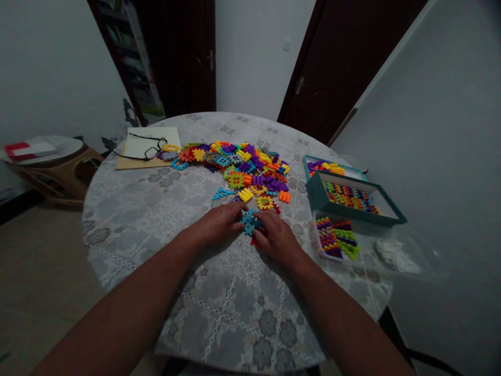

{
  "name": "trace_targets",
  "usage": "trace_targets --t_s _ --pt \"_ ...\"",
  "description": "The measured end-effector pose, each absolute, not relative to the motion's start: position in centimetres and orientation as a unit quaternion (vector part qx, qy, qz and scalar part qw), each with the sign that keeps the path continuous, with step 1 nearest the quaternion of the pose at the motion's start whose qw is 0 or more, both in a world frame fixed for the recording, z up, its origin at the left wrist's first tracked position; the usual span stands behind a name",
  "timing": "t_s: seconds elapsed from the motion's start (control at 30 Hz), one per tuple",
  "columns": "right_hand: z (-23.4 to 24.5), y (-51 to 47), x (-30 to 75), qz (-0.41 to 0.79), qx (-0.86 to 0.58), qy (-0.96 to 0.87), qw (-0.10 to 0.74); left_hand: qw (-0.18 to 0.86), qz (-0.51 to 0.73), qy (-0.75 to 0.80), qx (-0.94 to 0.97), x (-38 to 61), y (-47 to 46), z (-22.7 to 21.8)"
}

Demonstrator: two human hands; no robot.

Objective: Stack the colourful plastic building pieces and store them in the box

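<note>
Between my two hands, low over the table, is a blue plastic building piece with notched, gear-like edges. My left hand pinches its left side with thumb and fingers. On the other side my right hand grips its right edge. A bit of red plastic shows just under the right thumb; whether it is joined to the blue piece I cannot tell. Right behind the hands lie a yellow notched square, a yellow ribbed piece and an orange ribbed piece.
A heap of colourful building pieces spreads behind my hands on the round table. Eyeglasses rest on a paper pad at the back left. Rightward stand a teal box and a clear plastic tub, both holding pieces.
</note>
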State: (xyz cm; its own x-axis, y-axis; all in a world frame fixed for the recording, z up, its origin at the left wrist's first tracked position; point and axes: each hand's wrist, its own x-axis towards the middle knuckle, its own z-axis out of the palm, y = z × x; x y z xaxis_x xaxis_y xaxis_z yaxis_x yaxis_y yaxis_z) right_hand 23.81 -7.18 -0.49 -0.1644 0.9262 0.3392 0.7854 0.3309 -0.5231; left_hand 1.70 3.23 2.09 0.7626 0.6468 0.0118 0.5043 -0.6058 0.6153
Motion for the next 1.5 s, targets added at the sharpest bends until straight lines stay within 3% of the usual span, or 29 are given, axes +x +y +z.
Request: trace_targets --t_s 0.2,0.43,0.57,0.93,1.17,1.5 --pt "-1.2 -6.8 24.0 0.075 -0.562 -0.743 0.356 0.365 0.153 0.308 0.865 0.7 5.0 1.4" --pt "-0.9 -6.5 23.7 0.002 -0.621 -0.745 0.242 0.418 0.156 0.354 0.822 -1.1 5.7 3.0" --pt "-0.6 -6.3 23.4 0.004 -0.63 -0.746 0.218 0.461 0.128 0.343 0.809 -1.3 5.5 3.2" --pt "-1.0 -6.8 23.6 0.025 -0.591 -0.76 0.269 0.446 0.165 0.288 0.831 -0.7 5.4 2.9" --pt "-1.0 -6.5 23.7 0.052 -0.54 -0.767 0.343 0.409 0.166 0.286 0.851 0.3 5.0 2.2" --pt "-0.8 -6.9 23.5 0.097 -0.586 -0.73 0.337 0.394 0.181 0.329 0.839 1.5 4.1 1.9"
